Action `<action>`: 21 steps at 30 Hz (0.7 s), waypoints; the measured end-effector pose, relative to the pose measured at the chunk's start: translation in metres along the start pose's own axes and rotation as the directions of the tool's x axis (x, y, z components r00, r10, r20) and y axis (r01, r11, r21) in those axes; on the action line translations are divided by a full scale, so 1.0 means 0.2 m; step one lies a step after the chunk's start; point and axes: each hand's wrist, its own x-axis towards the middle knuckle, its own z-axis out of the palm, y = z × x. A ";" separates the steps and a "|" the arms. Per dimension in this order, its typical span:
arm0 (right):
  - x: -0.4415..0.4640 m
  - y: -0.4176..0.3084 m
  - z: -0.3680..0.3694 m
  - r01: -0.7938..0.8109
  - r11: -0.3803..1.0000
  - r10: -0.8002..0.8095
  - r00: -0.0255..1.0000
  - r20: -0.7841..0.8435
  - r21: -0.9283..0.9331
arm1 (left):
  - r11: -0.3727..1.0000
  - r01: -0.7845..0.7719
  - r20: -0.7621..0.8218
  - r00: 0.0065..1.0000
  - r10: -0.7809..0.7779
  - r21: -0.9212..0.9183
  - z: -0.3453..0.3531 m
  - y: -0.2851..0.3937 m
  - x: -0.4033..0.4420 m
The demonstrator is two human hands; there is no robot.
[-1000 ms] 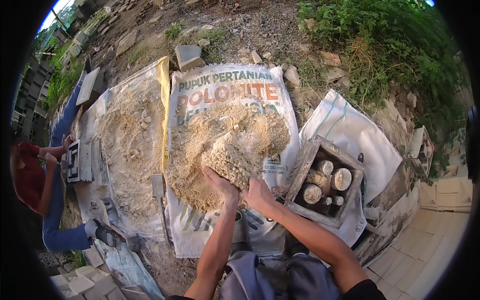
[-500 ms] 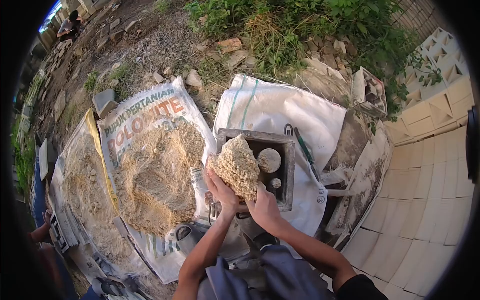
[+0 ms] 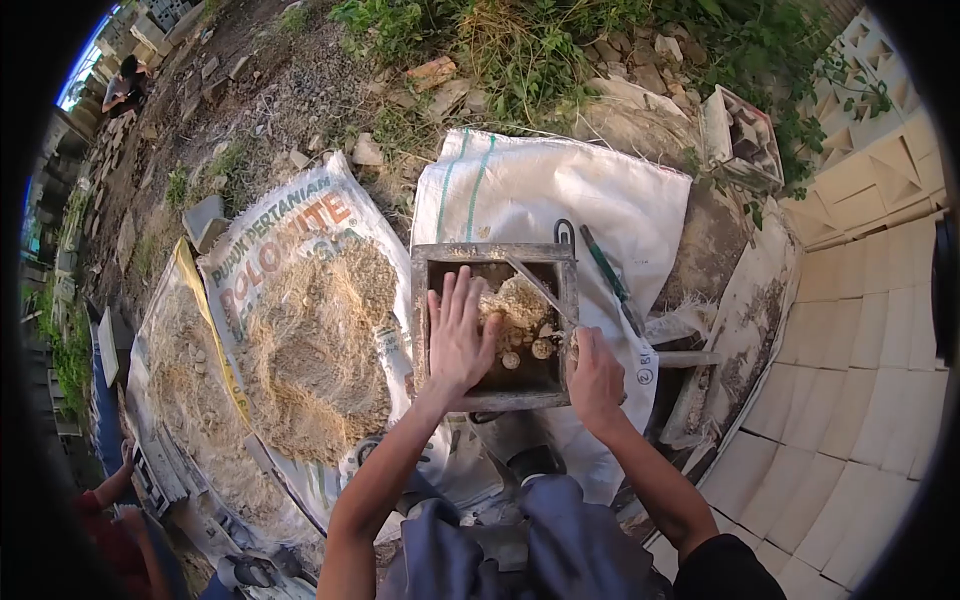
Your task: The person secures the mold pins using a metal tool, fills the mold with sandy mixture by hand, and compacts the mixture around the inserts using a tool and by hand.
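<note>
In the head view, the pale crumbly mix [image 3: 522, 300] lay inside the square box [image 3: 495, 250], heaped mostly toward its right side. Half a second earlier you held it above the box as one lump between both hands; now it had left your palms, so the work had passed from carrying to handling it within the walls. Your left hand [image 3: 459, 335] was spread over the box's left half, fingers apart, with nothing visible in its grasp. Your right hand [image 3: 597, 380] was at the right wall, fingers curled around what looked like the end of a thin tool [image 3: 540, 288], which slanted toward the far wall. To the left, a loose pile [image 3: 315, 340] covered much of a printed sack [image 3: 300, 205]. Your left hand hid part of the box's inside, and whether it touched the mix could not be told. At near left, a red sleeve [image 3: 112, 490] was shadowed and partly cut off.
</note>
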 end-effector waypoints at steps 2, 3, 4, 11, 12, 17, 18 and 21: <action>0.03 -0.01 0.03 0.008 0.995 0.002 0.996 -0.091 0.104 | 0.996 -0.079 0.109 0.991 0.074 0.042 0.03 0.00 -0.02; 0.04 -0.03 0.03 0.021 0.994 -0.012 0.996 -0.086 0.103 | 0.990 -0.136 0.152 0.978 0.142 -0.045 0.03 -0.01 -0.03; 0.06 -0.05 0.03 0.025 0.990 -0.012 0.995 -0.099 0.137 | 0.973 -0.190 0.189 0.959 0.213 -0.133 0.03 -0.02 -0.05; 0.11 -0.29 0.06 0.149 0.963 -0.130 0.987 -0.094 0.225 | 0.928 -0.316 0.255 0.898 0.360 -0.197 -0.19 -0.31 -0.26; 0.12 -0.38 0.07 0.177 0.955 -0.161 0.983 -0.082 0.239 | 0.946 -0.275 0.226 0.924 0.309 -0.170 -0.25 -0.36 -0.31; 0.12 -0.98 0.24 0.234 0.813 -0.335 0.937 0.099 0.534 | 0.858 0.434 -0.272 0.891 -0.363 0.276 -0.51 -0.92 -0.63; 0.12 -1.09 0.32 0.164 0.791 -0.353 0.909 0.221 0.590 | 0.757 0.596 -0.363 0.791 -0.493 0.269 -0.55 -1.03 -0.73; 0.15 -1.37 0.73 0.159 0.751 -0.399 0.883 0.248 0.641 | 0.635 0.748 -0.389 0.653 -0.650 0.193 -0.52 -1.29 -1.02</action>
